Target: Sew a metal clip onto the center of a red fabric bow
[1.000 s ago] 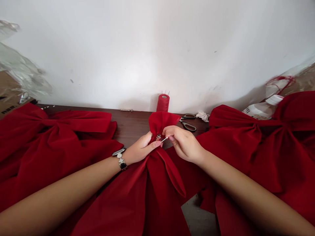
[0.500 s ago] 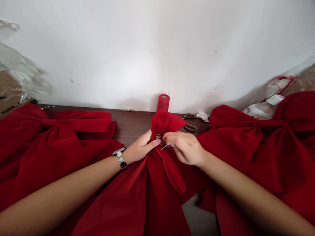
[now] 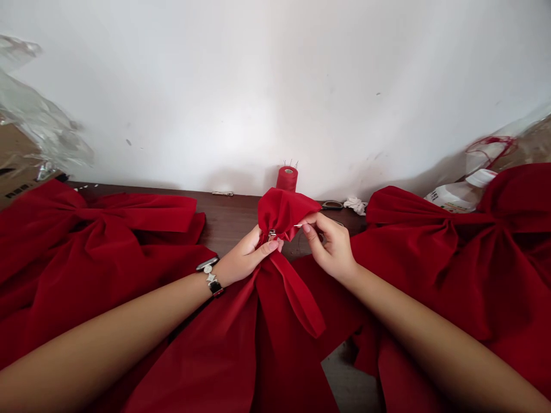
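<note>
My left hand (image 3: 252, 255) is closed around the gathered middle of a red fabric bow (image 3: 279, 213), thumb across its front. A small metal clip (image 3: 272, 234) shows at the gathers just above that thumb. To the right, my right hand (image 3: 329, 244) pinches a thin needle (image 3: 298, 225) between thumb and forefinger, close to the bow's upper fold. Any thread on the needle is too fine to make out. A narrow red strip (image 3: 303, 304) hangs in a loop below my left hand, over the bow's long tails (image 3: 215, 355).
Large red bows lie at left (image 3: 103, 223) and right (image 3: 465, 246). Against the wall stands a red thread spool (image 3: 287, 179) with needles stuck in its top. Scissors (image 3: 332, 205), a hair-clip-like metal clip (image 3: 222, 193) and a white bottle (image 3: 462, 189) sit along the back.
My right hand has moved up and slightly right, away from the gathers. The needle now lies nearly level by the upper fold. My left hand keeps its hold while the bow's top tilts left.
</note>
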A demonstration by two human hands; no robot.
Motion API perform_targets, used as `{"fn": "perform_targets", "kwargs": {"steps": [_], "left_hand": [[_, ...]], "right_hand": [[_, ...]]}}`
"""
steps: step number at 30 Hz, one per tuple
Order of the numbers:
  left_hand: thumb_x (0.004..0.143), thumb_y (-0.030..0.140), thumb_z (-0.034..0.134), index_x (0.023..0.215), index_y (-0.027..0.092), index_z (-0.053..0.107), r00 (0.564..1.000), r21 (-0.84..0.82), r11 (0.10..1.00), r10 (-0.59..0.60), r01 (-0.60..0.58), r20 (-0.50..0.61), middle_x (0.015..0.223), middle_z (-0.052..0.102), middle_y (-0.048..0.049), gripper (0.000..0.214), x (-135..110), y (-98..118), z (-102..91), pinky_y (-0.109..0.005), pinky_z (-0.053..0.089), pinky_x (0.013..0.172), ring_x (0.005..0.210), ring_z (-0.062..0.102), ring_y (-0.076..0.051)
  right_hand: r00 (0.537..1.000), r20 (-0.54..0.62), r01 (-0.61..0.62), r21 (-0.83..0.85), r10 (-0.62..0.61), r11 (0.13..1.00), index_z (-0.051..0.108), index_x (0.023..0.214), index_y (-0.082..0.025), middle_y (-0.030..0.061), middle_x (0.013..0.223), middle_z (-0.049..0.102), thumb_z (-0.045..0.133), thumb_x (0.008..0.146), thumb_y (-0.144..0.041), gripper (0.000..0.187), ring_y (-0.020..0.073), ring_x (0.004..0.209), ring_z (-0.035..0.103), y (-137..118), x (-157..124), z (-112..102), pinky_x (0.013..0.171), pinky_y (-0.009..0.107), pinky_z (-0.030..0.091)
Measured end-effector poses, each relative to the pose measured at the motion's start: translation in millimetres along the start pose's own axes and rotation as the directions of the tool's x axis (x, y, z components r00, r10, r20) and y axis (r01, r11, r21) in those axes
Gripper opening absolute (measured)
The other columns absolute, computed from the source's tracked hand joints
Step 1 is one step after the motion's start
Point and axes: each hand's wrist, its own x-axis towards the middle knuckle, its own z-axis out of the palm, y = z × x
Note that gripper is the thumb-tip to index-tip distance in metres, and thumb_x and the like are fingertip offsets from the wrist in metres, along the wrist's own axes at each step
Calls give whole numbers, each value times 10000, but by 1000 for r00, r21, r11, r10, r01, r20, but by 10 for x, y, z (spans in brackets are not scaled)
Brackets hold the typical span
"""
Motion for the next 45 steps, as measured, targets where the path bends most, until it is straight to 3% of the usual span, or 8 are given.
{"fn": "perform_targets", "kwargs": {"steps": [8,16,32,41,45], "left_hand": [[940,469,452,1041,160,483,994,20,998,51,-53,92,885,574,-45,327,-8,27,13,-310,467,816,796,542,-171],[947,443,445,1040,154,483,991,38,997,69,-74,112,874,552,-36,305,-7,36,6,-301,450,811,786,523,-164],[954,432,431,1051,167,473,991,56,996,58,-65,122,874,546,-36,286,-10,24,7,-295,450,788,775,517,-164],[949,429,436,989,166,467,987,59,995,68,-77,148,853,538,-30,268,-3,50,5,-282,441,763,746,492,-154],[941,468,434,979,167,474,986,57,996,60,-70,155,838,531,-26,306,-1,77,9,-295,447,771,731,486,-153]], "right_hand": [[989,63,140,-92,-135,986,546,694,-157,14,591,571,458,940,-202,265,94,527,502,-24,26,-19,531,194,401],[989,79,126,-41,-123,991,573,681,-147,10,603,592,489,899,-157,234,86,537,518,5,39,-23,553,178,408],[997,64,59,-106,-52,993,562,682,-153,19,594,590,477,889,-201,229,98,525,508,34,21,-25,542,195,393],[985,126,126,-86,-115,988,535,667,-156,12,586,585,468,840,-134,187,90,499,495,11,28,-28,536,193,384],[992,123,50,-63,-42,997,540,678,-162,15,581,585,471,869,-182,204,107,518,524,23,-6,5,549,204,394]]}}
